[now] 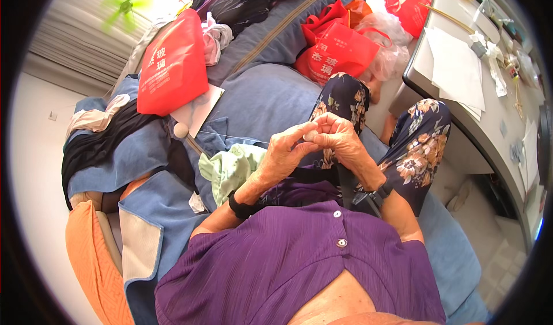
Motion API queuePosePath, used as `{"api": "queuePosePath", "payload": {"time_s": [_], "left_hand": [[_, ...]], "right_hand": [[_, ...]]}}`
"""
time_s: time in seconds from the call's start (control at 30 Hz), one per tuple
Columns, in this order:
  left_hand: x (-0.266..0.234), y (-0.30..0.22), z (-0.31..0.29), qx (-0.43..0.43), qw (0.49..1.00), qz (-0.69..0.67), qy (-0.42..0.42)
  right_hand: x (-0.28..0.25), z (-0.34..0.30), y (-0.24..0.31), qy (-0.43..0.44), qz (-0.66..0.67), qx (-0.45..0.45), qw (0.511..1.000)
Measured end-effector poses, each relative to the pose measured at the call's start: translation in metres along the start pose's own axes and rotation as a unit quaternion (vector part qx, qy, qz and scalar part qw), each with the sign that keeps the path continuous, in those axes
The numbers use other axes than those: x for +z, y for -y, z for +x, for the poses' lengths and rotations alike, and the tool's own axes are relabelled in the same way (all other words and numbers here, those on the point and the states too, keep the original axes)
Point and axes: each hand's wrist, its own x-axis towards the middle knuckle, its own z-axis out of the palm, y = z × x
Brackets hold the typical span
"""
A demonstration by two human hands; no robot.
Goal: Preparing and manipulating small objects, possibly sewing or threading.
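Observation:
My left hand (pixel 286 150) and my right hand (pixel 341 143) meet in front of my chest, above my lap, with fingertips pinched together. Between the fingertips is a small whitish thing (pixel 311 135), too small and covered for its kind to be told. A thin white thread (pixel 236 136) runs from the left hand's side toward a pale round ball (pixel 181 130) lying on the blue couch cover. Beside my left wrist lies a crumpled light green cloth (pixel 230 166).
Red bags (pixel 175 65) stand on the blue couch (pixel 265 97), with a white sheet (pixel 201 109) underneath one. More red bags (pixel 340 51) and dark clothes (pixel 242 8) lie farther off. On the right a desk (pixel 423 65) holds papers (pixel 455 68). An orange cushion (pixel 95 261) is at left.

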Motion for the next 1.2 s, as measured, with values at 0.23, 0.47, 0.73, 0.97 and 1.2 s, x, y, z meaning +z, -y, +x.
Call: {"api": "queuePosePath", "payload": {"time_s": [0.23, 0.47, 0.73, 0.97, 1.2], "left_hand": [[-0.003, 0.010, -0.009, -0.043, 0.997, 0.048, -0.046], [-0.027, 0.058, -0.018, -0.100, 0.972, 0.128, -0.169], [-0.043, 0.110, -0.033, -0.158, 0.943, 0.216, -0.198], [-0.030, 0.147, -0.041, -0.041, 0.910, 0.348, -0.223], [-0.029, 0.147, -0.044, -0.043, 0.902, 0.360, -0.233]], "right_hand": [[0.008, -0.005, 0.018, -0.044, -0.047, 0.119, 0.991], [0.030, -0.024, 0.102, -0.071, -0.238, -0.182, 0.951], [0.082, -0.053, 0.206, 0.048, -0.510, -0.504, 0.696], [0.036, -0.085, 0.221, 0.037, -0.537, -0.506, 0.674], [-0.036, -0.110, 0.255, 0.030, -0.562, -0.511, 0.650]]}}
